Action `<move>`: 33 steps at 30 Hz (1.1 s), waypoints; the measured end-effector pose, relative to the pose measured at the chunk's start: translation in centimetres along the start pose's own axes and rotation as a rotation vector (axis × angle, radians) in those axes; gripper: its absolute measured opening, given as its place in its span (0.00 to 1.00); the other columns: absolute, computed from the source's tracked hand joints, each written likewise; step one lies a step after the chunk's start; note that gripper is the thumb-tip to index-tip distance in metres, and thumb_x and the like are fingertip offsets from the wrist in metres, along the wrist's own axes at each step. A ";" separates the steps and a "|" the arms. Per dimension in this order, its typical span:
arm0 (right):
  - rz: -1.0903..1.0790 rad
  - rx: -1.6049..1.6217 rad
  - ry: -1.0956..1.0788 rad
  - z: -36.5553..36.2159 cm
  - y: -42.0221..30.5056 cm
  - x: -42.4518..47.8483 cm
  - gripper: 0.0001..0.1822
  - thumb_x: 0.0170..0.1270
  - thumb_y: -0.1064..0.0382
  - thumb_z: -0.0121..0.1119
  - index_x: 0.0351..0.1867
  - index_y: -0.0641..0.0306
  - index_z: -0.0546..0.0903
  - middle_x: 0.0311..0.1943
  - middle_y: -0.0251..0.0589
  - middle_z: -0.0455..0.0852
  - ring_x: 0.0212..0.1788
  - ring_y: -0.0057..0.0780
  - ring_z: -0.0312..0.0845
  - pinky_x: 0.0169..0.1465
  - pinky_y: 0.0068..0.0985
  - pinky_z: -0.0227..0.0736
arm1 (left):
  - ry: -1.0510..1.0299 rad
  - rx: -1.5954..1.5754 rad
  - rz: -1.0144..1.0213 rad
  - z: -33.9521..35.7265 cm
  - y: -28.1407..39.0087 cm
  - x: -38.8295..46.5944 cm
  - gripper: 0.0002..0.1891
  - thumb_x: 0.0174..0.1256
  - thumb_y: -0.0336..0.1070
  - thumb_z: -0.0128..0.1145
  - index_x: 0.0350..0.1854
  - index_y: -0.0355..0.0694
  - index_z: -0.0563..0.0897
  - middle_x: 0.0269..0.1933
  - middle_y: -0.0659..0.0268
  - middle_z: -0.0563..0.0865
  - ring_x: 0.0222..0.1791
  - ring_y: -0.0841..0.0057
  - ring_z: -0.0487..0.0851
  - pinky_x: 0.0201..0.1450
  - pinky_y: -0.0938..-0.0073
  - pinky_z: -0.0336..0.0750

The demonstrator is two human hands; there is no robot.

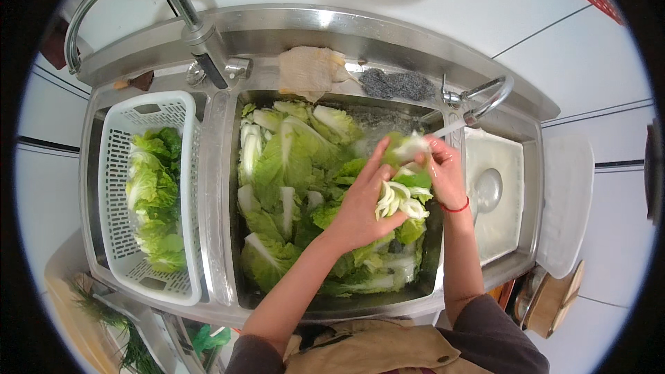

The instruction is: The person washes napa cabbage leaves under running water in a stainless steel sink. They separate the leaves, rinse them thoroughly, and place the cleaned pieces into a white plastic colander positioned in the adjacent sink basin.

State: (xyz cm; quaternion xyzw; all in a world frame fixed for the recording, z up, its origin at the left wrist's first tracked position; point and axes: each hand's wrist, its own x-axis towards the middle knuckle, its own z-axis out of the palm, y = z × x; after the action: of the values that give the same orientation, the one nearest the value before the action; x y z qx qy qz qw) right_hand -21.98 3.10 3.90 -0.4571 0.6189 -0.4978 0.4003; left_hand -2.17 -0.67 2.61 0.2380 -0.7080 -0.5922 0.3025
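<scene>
A bunch of cabbage leaves (397, 200), white stem ends facing up, is gripped in my left hand (363, 208) over the middle basin. My right hand (446, 169) pinches a single leaf (408, 146) under water running from the small faucet (491, 106); that leaf is blurred. The fingertips of my left hand also reach to this leaf. Below both hands the steel basin (340, 314) holds water with many loose cabbage leaves (291, 156) floating in it. Froth shows where the stream lands.
A white plastic basket (117, 176) with washed-looking leaves (156, 202) stands in the left basin. Behind the middle basin lie a cloth (306, 70) and a steel-wool scourer (397, 84). A tall faucet (200, 36) rises at back left. A ladle (488, 189) rests in a white container (496, 244) at right.
</scene>
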 end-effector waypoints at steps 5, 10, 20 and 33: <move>0.144 0.103 -0.164 2.7 4.1 5.7 0.32 0.67 0.38 0.54 0.50 0.70 0.80 0.43 0.39 0.86 0.43 0.22 0.81 0.48 0.19 0.71 | 0.190 0.052 -0.192 -3.3 -0.9 -2.4 0.32 0.49 0.34 0.68 0.59 0.34 0.71 0.59 0.54 0.74 0.58 0.62 0.75 0.60 0.66 0.70; -0.178 -0.905 -0.064 12.4 15.6 13.3 0.32 0.57 0.43 0.64 0.55 0.67 0.76 0.52 0.55 0.82 0.51 0.47 0.79 0.54 0.35 0.72 | 0.404 -0.252 -0.448 -9.7 1.3 -10.0 0.28 0.54 0.33 0.68 0.58 0.33 0.73 0.52 0.58 0.79 0.50 0.71 0.81 0.53 0.71 0.76; 0.422 -0.103 0.124 5.8 18.2 8.2 0.43 0.57 0.45 0.68 0.68 0.68 0.66 0.58 0.47 0.78 0.58 0.35 0.74 0.60 0.31 0.69 | 1.271 -0.316 -0.530 -30.2 1.8 -28.6 0.25 0.68 0.54 0.52 0.57 0.38 0.77 0.46 0.58 0.84 0.44 0.68 0.83 0.47 0.66 0.79; 0.271 0.319 0.220 -0.5 7.9 0.2 0.25 0.58 0.64 0.69 0.56 0.67 0.74 0.46 0.40 0.83 0.45 0.25 0.80 0.49 0.25 0.76 | 0.933 0.795 -0.365 -23.3 -5.2 -17.5 0.23 0.68 0.41 0.57 0.61 0.35 0.74 0.55 0.53 0.80 0.53 0.67 0.79 0.55 0.63 0.75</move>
State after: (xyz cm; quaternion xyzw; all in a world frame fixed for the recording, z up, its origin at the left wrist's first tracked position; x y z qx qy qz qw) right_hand -23.84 3.71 -3.81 -0.2439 0.6278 -0.5779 0.4609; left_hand 26.60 -5.60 -2.32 0.6815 -0.6156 -0.1606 0.3617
